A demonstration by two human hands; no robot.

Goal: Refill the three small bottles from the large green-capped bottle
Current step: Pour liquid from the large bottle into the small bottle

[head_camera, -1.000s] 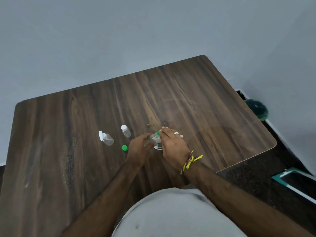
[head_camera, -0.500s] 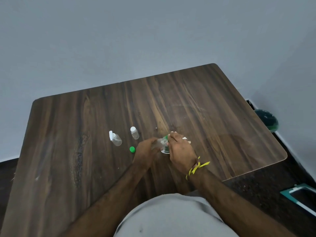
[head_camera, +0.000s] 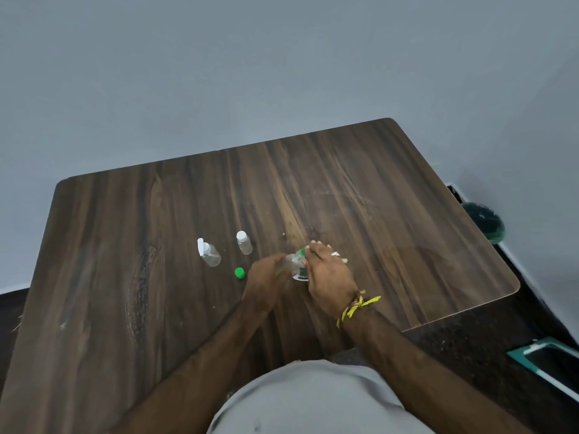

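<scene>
No text, brand, number or sign could be read anywhere in the head view. The only printed surface was a white and dark green label (head_camera: 300, 275) on the large clear plastic bottle (head_camera: 289, 261) held between the two hands, and it was mostly hidden and too small and blurred to make out any letters. The two small clear plastic bottles with white caps (head_camera: 209, 254) (head_camera: 244, 242) standing on the dark wooden table (head_camera: 376, 214) carried no visible print, nor did the loose green cap (head_camera: 239, 273).
</scene>
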